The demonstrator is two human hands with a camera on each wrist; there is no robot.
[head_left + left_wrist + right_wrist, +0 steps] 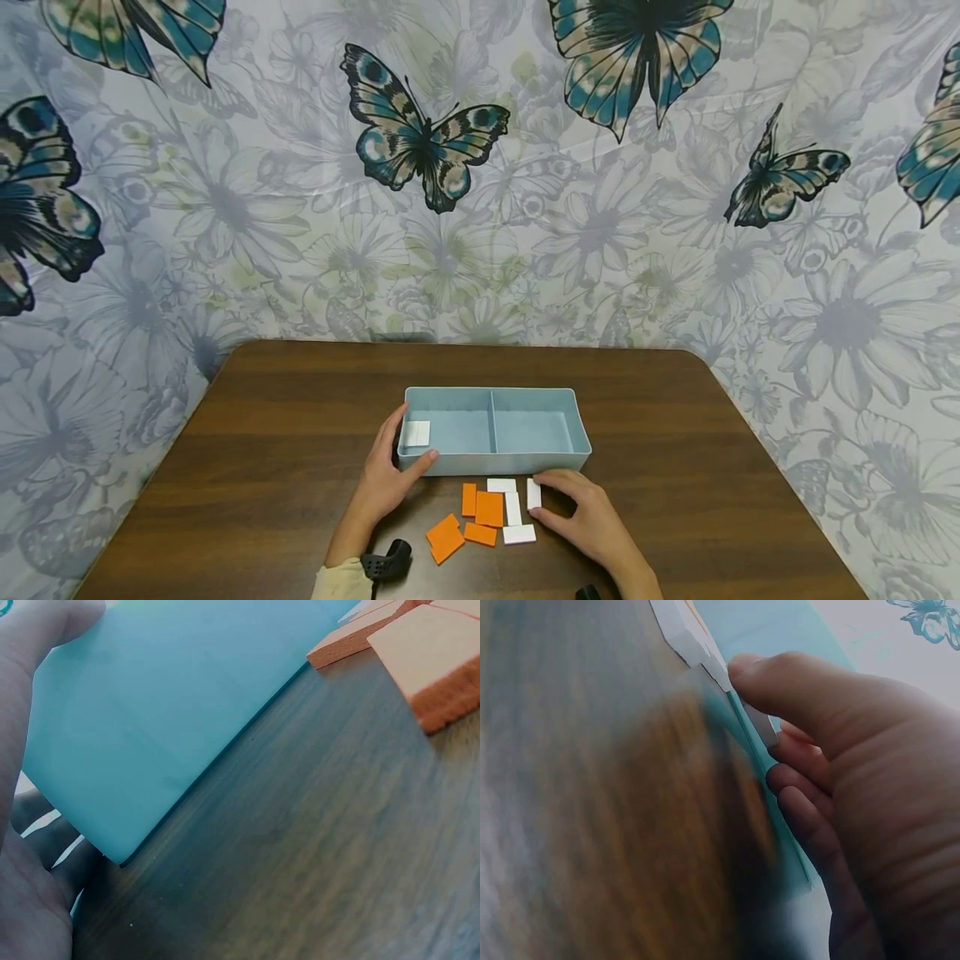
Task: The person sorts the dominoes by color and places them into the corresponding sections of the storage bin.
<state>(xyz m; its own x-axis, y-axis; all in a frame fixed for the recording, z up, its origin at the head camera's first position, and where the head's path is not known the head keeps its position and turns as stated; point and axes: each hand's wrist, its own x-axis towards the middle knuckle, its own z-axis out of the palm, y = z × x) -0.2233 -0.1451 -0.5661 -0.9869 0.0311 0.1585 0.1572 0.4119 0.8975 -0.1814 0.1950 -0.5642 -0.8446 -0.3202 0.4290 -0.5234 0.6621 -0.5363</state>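
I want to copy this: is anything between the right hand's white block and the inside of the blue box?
Yes, the front wall of the blue box, just beyond the white block. No other block shows between.

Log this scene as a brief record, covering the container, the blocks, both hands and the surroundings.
container: pale blue tray, split into two compartments by a divider
inside: white material near the left end; piece count unclear
left hand: holds the tray's left end, thumb at the front
right hand: pinches an upright white block
loose blocks: three white, several orange, before the tray
surface: brown table
backdrop: butterfly-and-flower covering
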